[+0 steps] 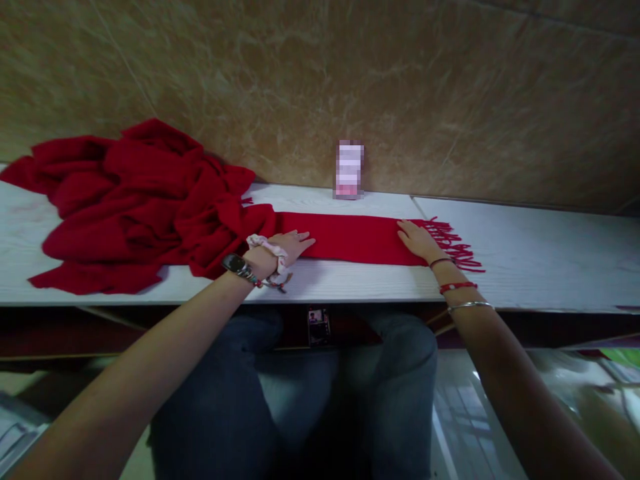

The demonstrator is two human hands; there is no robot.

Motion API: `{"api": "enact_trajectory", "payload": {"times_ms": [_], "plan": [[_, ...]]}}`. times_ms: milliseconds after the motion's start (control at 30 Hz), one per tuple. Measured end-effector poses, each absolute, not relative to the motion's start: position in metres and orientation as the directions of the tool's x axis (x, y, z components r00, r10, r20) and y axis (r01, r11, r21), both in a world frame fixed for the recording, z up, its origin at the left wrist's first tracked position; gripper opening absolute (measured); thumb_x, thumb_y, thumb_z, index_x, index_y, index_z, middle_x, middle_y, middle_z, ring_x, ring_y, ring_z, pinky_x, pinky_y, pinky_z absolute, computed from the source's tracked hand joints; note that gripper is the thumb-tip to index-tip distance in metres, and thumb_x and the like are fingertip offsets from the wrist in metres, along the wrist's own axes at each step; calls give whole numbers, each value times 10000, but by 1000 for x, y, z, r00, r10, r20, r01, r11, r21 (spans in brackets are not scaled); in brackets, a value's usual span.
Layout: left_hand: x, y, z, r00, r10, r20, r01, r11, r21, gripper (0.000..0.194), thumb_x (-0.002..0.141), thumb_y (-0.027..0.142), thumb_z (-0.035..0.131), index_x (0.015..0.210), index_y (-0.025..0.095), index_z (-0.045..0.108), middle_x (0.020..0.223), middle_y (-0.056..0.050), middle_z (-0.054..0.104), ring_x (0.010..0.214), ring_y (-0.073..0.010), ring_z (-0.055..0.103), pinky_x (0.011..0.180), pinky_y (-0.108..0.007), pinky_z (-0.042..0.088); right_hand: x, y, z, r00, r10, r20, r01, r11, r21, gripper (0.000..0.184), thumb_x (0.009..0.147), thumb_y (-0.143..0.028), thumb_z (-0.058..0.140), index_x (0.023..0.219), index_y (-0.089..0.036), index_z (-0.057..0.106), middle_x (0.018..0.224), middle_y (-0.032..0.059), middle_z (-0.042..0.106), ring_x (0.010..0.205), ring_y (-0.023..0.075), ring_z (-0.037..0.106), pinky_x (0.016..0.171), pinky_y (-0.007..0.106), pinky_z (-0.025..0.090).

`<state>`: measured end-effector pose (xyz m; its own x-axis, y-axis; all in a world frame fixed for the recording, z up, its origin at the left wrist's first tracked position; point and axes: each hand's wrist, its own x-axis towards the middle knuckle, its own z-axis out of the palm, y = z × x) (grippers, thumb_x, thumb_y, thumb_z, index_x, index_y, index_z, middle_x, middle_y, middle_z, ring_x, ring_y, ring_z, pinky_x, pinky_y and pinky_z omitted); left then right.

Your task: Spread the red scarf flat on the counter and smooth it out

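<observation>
A red scarf point(357, 238) lies with one part flat in a long strip on the white tabletop. Its fringe point(453, 245) spreads out at the right end, and the rest is a crumpled heap point(125, 200) on the left. My left hand point(293, 247) rests open on the strip, close to where it meets the heap. Fingers spread, my right hand point(419, 241) lies flat on the strip beside the fringe. Neither hand grips the cloth.
A blurred-out phone-like object point(349, 170) leans against the brown marbled wall point(300, 87) behind the table. The white tabletop point(545, 260) runs along the wall. Below its front edge are my knees in jeans point(400, 360) and a small lit screen point(319, 325).
</observation>
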<state>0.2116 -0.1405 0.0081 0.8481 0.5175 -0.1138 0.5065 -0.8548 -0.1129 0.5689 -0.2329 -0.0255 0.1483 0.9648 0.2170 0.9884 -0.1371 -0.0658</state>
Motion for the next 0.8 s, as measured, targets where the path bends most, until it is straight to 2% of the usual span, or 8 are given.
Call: {"api": "enact_trajectory", "payload": {"times_ms": [67,133,200,300,400,533,733,800], "plan": [[212,-146,10,842,522,-133,508,-852,-130,645,722,159,509,1334,167,304,1412,-92,281,1275,-207,258,1016,-316,236,570,-233,-26,138,966,221,990,-127,-62,435,874,-278,296,1264,-143,434,1332,114,423,1231,229,370,985,451,333],[220,-154,16,836,533,-129,507,-842,-186,543,761,132,463,1295,177,372,1378,-99,341,1247,-220,313,986,-325,281,570,-233,-25,132,966,223,991,-122,-57,439,871,-267,295,1259,-119,437,1327,128,426,1225,230,378,984,444,334],[233,-163,23,849,524,-66,495,-833,-246,419,813,106,380,1212,195,468,1302,-104,426,1173,-223,411,909,-329,356,570,-233,-25,126,966,224,992,-117,-53,447,869,-259,292,1255,-89,438,1321,144,428,1220,236,383,983,443,335],[250,-175,32,886,464,8,450,-854,-261,325,852,111,337,1092,174,547,1131,-116,532,1003,-204,535,774,-303,423,571,-233,-26,118,966,231,993,-108,-54,457,867,-263,296,1246,-56,445,1305,160,444,1209,242,396,982,426,341],[257,-178,35,903,428,-30,407,-876,-258,307,847,89,343,1035,156,576,988,-107,596,901,-187,577,709,-282,432,573,-232,-26,110,962,252,994,-98,-57,452,860,-259,304,1232,-57,461,1279,155,474,1192,239,416,980,409,348],[253,-172,36,905,416,-91,381,-887,-263,297,819,80,376,969,164,618,915,-100,633,864,-182,587,714,-285,422,575,-231,-27,103,955,277,994,-88,-64,435,849,-253,319,1213,-84,488,1254,131,505,1176,232,434,986,407,344],[249,-178,42,909,398,-123,350,-890,-293,404,839,79,353,1195,220,483,908,-81,643,805,-155,588,680,-261,403,577,-231,-28,104,955,279,994,-87,-71,439,844,-254,319,1208,-78,491,1253,135,504,1171,239,436,983,415,346],[250,-182,42,904,409,-124,357,-882,-308,405,849,88,347,1215,222,455,876,-73,643,787,-147,584,659,-247,400,576,-231,-28,104,954,281,994,-88,-67,437,843,-252,320,1206,-80,492,1247,134,509,1165,240,441,982,417,346]]}}
